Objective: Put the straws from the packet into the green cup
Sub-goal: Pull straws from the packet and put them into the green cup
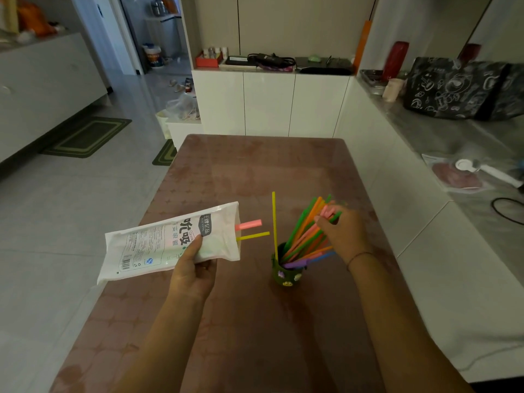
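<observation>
My left hand (192, 268) grips a white straw packet (170, 245) held above the table's left edge, its open end facing right. A pink straw (251, 224) and a yellow straw (253, 236) stick out of that opening. The small green cup (286, 275) stands on the table and holds a fanned bunch of coloured straws (304, 236) leaning right, plus one yellow straw (274, 222) standing upright. My right hand (340, 236) is closed around the upper part of the leaning bunch.
The brown table (241, 171) runs away from me. A white counter (467, 171) on the right carries a black bag (459, 89), a red bottle (395, 61) and a cable. White cabinets (269, 103) stand behind the table. Tiled floor with mats lies to the left.
</observation>
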`<state>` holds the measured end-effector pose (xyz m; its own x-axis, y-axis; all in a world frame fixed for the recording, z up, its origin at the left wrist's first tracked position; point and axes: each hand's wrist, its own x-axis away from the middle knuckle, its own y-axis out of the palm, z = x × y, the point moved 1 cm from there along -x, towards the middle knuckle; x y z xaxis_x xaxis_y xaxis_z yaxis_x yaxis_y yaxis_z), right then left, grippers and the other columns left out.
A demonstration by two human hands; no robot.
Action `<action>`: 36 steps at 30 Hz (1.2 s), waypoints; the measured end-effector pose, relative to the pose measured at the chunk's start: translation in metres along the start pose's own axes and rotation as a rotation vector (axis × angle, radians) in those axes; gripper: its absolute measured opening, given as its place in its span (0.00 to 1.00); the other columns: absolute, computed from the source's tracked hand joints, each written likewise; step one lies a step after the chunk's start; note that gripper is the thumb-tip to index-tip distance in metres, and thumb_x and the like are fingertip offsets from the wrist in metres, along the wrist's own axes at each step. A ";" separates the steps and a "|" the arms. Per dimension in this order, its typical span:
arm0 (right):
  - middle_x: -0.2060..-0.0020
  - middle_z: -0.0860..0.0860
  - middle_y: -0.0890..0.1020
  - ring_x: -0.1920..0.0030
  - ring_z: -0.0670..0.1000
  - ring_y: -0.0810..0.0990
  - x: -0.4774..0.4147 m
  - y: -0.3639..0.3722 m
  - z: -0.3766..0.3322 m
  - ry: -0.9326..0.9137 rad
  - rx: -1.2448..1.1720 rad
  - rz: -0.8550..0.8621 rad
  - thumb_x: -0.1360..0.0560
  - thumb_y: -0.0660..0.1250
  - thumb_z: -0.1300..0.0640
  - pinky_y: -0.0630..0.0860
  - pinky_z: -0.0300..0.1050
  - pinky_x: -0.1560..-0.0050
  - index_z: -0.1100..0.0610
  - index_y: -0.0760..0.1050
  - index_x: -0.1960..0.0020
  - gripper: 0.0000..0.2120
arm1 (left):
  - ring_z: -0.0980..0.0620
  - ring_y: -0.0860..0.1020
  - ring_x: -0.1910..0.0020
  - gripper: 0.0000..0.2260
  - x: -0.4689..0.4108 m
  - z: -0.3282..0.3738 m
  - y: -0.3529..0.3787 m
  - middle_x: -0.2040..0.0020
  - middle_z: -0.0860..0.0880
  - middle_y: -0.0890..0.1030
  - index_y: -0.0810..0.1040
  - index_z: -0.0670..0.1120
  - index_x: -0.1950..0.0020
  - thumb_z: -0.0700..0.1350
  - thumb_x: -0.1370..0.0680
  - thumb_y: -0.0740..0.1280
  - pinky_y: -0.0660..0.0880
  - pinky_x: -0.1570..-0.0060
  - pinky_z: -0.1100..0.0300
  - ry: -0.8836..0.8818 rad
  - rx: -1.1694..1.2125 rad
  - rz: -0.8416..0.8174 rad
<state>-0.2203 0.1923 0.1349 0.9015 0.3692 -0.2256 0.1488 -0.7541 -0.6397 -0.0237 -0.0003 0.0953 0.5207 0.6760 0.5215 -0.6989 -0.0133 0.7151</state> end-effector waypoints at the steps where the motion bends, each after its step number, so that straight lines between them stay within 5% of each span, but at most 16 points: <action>1: 0.63 0.66 0.81 0.61 0.63 0.80 0.001 0.003 0.000 0.003 0.025 -0.034 0.31 0.72 0.59 0.77 0.55 0.59 0.64 0.78 0.61 0.08 | 0.53 0.85 0.60 0.10 0.000 -0.001 0.001 0.60 0.50 0.87 0.76 0.47 0.48 0.35 0.26 0.70 0.82 0.58 0.55 -0.002 0.002 -0.003; 8: 0.65 0.51 0.80 0.62 0.50 0.78 -0.003 -0.016 0.000 0.035 -0.164 -0.006 0.32 0.73 0.58 0.75 0.43 0.60 0.55 0.79 0.57 0.05 | 0.53 0.85 0.60 0.11 0.000 0.000 0.002 0.60 0.50 0.87 0.76 0.48 0.47 0.35 0.26 0.70 0.82 0.58 0.55 0.006 -0.006 -0.009; 17: 0.59 0.56 0.82 0.57 0.55 0.79 -0.001 -0.014 -0.006 0.008 -0.072 -0.006 0.31 0.71 0.63 0.76 0.46 0.54 0.62 0.81 0.57 0.03 | 0.54 0.85 0.61 0.10 0.003 -0.006 0.011 0.61 0.51 0.87 0.77 0.48 0.48 0.35 0.25 0.69 0.82 0.58 0.56 -0.017 -0.023 -0.029; 21: 0.56 0.52 0.76 0.61 0.48 0.75 0.001 -0.030 -0.021 -0.040 -0.039 0.193 0.32 0.73 0.57 0.69 0.35 0.58 0.57 0.80 0.52 0.09 | 0.54 0.85 0.58 0.12 0.004 -0.003 0.016 0.58 0.51 0.87 0.77 0.48 0.46 0.35 0.25 0.68 0.82 0.57 0.57 0.002 -0.010 -0.061; 24: 0.56 0.51 0.78 0.60 0.43 0.76 0.014 -0.031 -0.046 -0.113 -0.266 0.220 0.29 0.70 0.55 0.68 0.25 0.59 0.50 0.79 0.53 0.05 | 0.53 0.85 0.54 0.15 0.006 -0.001 0.022 0.54 0.51 0.86 0.76 0.48 0.42 0.34 0.25 0.68 0.82 0.54 0.56 0.042 -0.022 -0.115; 27: 0.49 0.44 0.81 0.48 0.40 0.79 0.035 -0.011 -0.071 -0.090 -0.585 -0.017 0.25 0.66 0.55 0.72 0.28 0.50 0.47 0.77 0.48 0.08 | 0.54 0.84 0.52 0.16 0.011 -0.001 0.031 0.50 0.51 0.86 0.75 0.49 0.39 0.35 0.25 0.67 0.82 0.56 0.58 0.090 -0.067 -0.196; 29: 0.45 0.42 0.79 0.43 0.37 0.76 0.045 0.011 -0.080 0.011 -0.770 -0.119 0.23 0.62 0.54 0.71 0.29 0.45 0.47 0.76 0.43 0.10 | 0.54 0.84 0.50 0.17 0.016 -0.001 0.037 0.48 0.51 0.85 0.75 0.49 0.38 0.35 0.25 0.68 0.82 0.58 0.59 0.135 -0.115 -0.241; 31: 0.45 0.48 0.80 0.43 0.46 0.77 0.049 0.030 -0.082 0.304 -1.048 -0.141 0.23 0.61 0.54 0.73 0.40 0.41 0.52 0.77 0.42 0.11 | 0.52 0.84 0.49 0.20 0.023 -0.001 0.042 0.46 0.50 0.85 0.76 0.49 0.38 0.37 0.28 0.70 0.81 0.59 0.59 0.190 -0.188 -0.275; 33: 0.50 0.55 0.80 0.49 0.53 0.78 0.052 0.044 -0.081 0.591 -1.315 -0.209 0.24 0.61 0.54 0.73 0.48 0.45 0.59 0.78 0.45 0.13 | 0.51 0.83 0.47 0.24 0.032 -0.001 0.046 0.44 0.49 0.84 0.76 0.48 0.36 0.40 0.31 0.73 0.80 0.57 0.60 0.265 -0.303 -0.312; 36: 0.56 0.56 0.84 0.53 0.55 0.80 0.058 0.054 -0.072 0.757 -1.478 -0.324 0.21 0.53 0.50 0.75 0.52 0.49 0.59 0.78 0.49 0.18 | 0.49 0.82 0.44 0.25 0.043 -0.001 0.048 0.43 0.48 0.83 0.76 0.50 0.35 0.44 0.31 0.75 0.81 0.52 0.56 0.389 -0.519 -0.404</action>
<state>-0.1311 0.1341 0.1398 0.6729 0.6055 0.4250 0.1831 -0.6929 0.6973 -0.0354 0.0283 0.1515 0.6416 0.7671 -0.0047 -0.6818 0.5731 0.4546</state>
